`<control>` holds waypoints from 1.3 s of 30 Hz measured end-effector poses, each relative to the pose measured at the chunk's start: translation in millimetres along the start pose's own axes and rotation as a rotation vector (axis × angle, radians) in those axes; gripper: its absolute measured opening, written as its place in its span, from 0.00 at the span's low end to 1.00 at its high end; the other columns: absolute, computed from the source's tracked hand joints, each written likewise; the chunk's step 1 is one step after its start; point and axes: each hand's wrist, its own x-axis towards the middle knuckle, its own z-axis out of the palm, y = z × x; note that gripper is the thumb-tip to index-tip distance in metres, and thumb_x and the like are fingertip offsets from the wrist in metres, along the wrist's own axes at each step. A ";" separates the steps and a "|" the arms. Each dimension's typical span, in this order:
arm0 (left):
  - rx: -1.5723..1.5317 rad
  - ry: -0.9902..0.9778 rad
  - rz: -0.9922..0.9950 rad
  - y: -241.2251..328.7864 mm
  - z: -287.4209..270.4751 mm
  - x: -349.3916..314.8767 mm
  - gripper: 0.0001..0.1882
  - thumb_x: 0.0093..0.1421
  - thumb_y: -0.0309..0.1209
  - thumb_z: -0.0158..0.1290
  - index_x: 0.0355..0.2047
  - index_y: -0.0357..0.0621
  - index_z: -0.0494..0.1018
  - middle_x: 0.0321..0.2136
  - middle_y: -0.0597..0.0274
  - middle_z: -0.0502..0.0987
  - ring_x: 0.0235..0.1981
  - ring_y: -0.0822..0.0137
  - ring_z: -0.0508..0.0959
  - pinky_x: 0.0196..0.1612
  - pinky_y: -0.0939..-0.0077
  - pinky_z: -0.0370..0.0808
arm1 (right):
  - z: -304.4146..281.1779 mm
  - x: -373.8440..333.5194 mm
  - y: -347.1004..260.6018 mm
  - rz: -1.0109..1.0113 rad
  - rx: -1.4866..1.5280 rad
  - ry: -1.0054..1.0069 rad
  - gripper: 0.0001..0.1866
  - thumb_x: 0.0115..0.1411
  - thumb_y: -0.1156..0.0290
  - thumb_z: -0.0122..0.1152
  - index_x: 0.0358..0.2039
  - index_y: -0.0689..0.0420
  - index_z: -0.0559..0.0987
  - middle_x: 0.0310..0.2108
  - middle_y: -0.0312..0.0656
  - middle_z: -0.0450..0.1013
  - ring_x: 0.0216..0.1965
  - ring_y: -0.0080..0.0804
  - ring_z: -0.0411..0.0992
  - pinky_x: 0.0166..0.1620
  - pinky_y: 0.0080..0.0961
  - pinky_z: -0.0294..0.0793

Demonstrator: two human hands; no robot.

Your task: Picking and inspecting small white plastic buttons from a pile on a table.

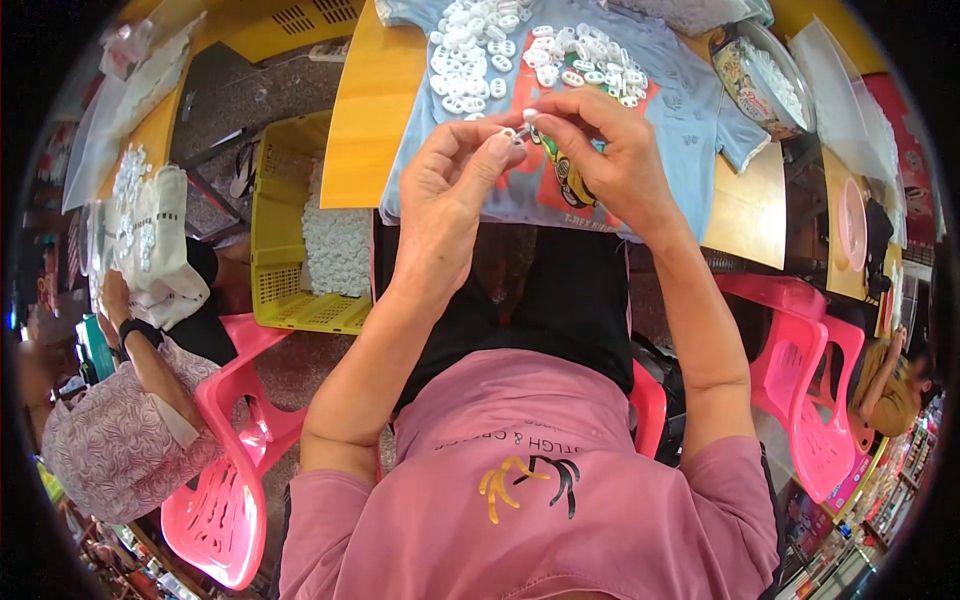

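My left hand (447,178) is closed, thumb and forefinger pinching a small white plastic piece (517,141) at its edge. Close against it, my right hand (622,165) pinches another small white piece (531,116) between thumb and fingertips. The two pieces are nearly touching; their fine shape is partly hidden by my fingers. Both hands are raised over a light blue T-shirt (425,178) with a coloured print, spread on the table. Beyond them on the shirt lie two heaps of white oval pieces with holes, a left heap (462,68) and a right heap (590,58), the latter with some green showing.
A yellow crate (280,255) left of my knees holds many white pieces (335,250). At the table's far right stands a round tin (775,85) of white parts. Pink chairs stand left (225,480) and right (800,400). Another person (130,430) works at the left.
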 end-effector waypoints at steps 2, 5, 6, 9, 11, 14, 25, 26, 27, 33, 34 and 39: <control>-0.015 -0.027 0.011 -0.1 6.0 -1.7 0.09 0.63 0.29 0.54 0.39 0.35 0.72 0.47 0.53 0.75 0.41 0.71 0.77 0.47 0.78 0.72 | -0.9 -5.7 -1.3 -0.008 0.075 0.046 0.08 0.61 0.75 0.59 0.41 0.60 0.80 0.33 0.34 0.76 0.32 0.20 0.73 0.31 0.18 0.70; -0.028 -0.045 0.079 -2.7 13.9 -4.2 0.08 0.63 0.27 0.53 0.39 0.35 0.72 0.46 0.54 0.75 0.44 0.72 0.75 0.49 0.77 0.70 | -4.7 -15.2 -17.5 0.171 0.221 0.080 0.09 0.62 0.75 0.58 0.42 0.61 0.79 0.29 0.34 0.75 0.29 0.18 0.72 0.31 0.16 0.70; -0.028 -0.050 0.075 -3.2 14.2 -5.2 0.08 0.63 0.27 0.53 0.39 0.35 0.72 0.46 0.54 0.75 0.44 0.72 0.75 0.49 0.77 0.70 | -7.3 -17.6 -22.4 0.268 0.336 0.066 0.09 0.63 0.74 0.57 0.43 0.62 0.79 0.28 0.34 0.75 0.29 0.17 0.71 0.31 0.16 0.70; 0.083 -0.110 0.167 -3.3 15.1 -8.3 0.06 0.64 0.26 0.52 0.39 0.35 0.71 0.45 0.56 0.75 0.45 0.73 0.73 0.50 0.77 0.70 | -10.3 -21.4 -31.5 0.374 0.534 0.084 0.11 0.64 0.73 0.56 0.44 0.63 0.78 0.27 0.35 0.74 0.27 0.17 0.70 0.31 0.16 0.70; 0.119 -0.146 0.233 -2.9 17.4 -9.7 0.06 0.64 0.25 0.52 0.39 0.35 0.71 0.44 0.57 0.75 0.44 0.73 0.73 0.51 0.77 0.69 | -11.3 -23.5 -32.1 0.382 0.616 0.115 0.11 0.64 0.72 0.56 0.44 0.64 0.78 0.28 0.35 0.74 0.27 0.18 0.70 0.31 0.16 0.70; 0.103 -0.167 0.241 -5.2 18.8 -8.1 0.07 0.64 0.25 0.52 0.40 0.34 0.71 0.44 0.58 0.74 0.43 0.73 0.73 0.49 0.77 0.71 | -13.7 -25.9 -29.4 0.376 0.719 0.115 0.12 0.64 0.72 0.55 0.45 0.64 0.77 0.29 0.36 0.74 0.27 0.19 0.70 0.32 0.18 0.71; 0.015 -0.087 -0.006 3.5 25.4 -8.2 0.11 0.63 0.30 0.54 0.40 0.33 0.71 0.34 0.58 0.76 0.35 0.71 0.77 0.42 0.76 0.75 | -19.2 -31.1 -25.8 0.404 0.873 0.089 0.13 0.62 0.76 0.53 0.47 0.65 0.73 0.33 0.39 0.73 0.30 0.23 0.72 0.36 0.25 0.74; 0.020 -0.085 -0.009 4.4 26.0 -8.1 0.11 0.63 0.30 0.54 0.39 0.33 0.71 0.33 0.59 0.76 0.34 0.70 0.77 0.41 0.76 0.75 | -19.0 -31.2 -25.6 0.405 0.874 0.088 0.13 0.62 0.76 0.53 0.47 0.65 0.73 0.33 0.39 0.73 0.30 0.23 0.72 0.36 0.25 0.74; 0.020 -0.083 -0.009 4.8 25.7 -8.0 0.11 0.63 0.30 0.54 0.39 0.33 0.71 0.33 0.59 0.76 0.34 0.70 0.77 0.41 0.76 0.75 | -18.7 -31.3 -25.5 0.398 0.883 0.084 0.13 0.62 0.76 0.52 0.47 0.65 0.73 0.34 0.39 0.73 0.30 0.23 0.72 0.37 0.25 0.74; 0.086 -0.093 -0.060 6.5 25.5 -7.4 0.10 0.62 0.30 0.55 0.38 0.34 0.72 0.32 0.60 0.76 0.33 0.71 0.77 0.40 0.77 0.75 | -19.1 -30.9 -24.4 0.378 0.875 0.083 0.12 0.62 0.76 0.50 0.46 0.65 0.74 0.36 0.39 0.73 0.32 0.23 0.72 0.38 0.26 0.74; 0.110 -0.092 -0.057 6.8 25.4 -7.9 0.10 0.62 0.30 0.54 0.38 0.34 0.72 0.32 0.60 0.76 0.33 0.71 0.77 0.40 0.77 0.75 | -19.2 -30.5 -24.3 0.378 0.856 0.091 0.12 0.62 0.77 0.50 0.46 0.65 0.74 0.36 0.39 0.73 0.32 0.23 0.72 0.38 0.25 0.74; 0.125 -0.084 -0.053 5.8 28.6 -7.6 0.10 0.62 0.30 0.54 0.38 0.34 0.72 0.31 0.60 0.76 0.32 0.71 0.77 0.38 0.77 0.75 | -19.6 -31.6 -23.2 0.334 0.782 0.075 0.12 0.62 0.76 0.50 0.45 0.65 0.74 0.37 0.40 0.74 0.32 0.22 0.72 0.39 0.24 0.73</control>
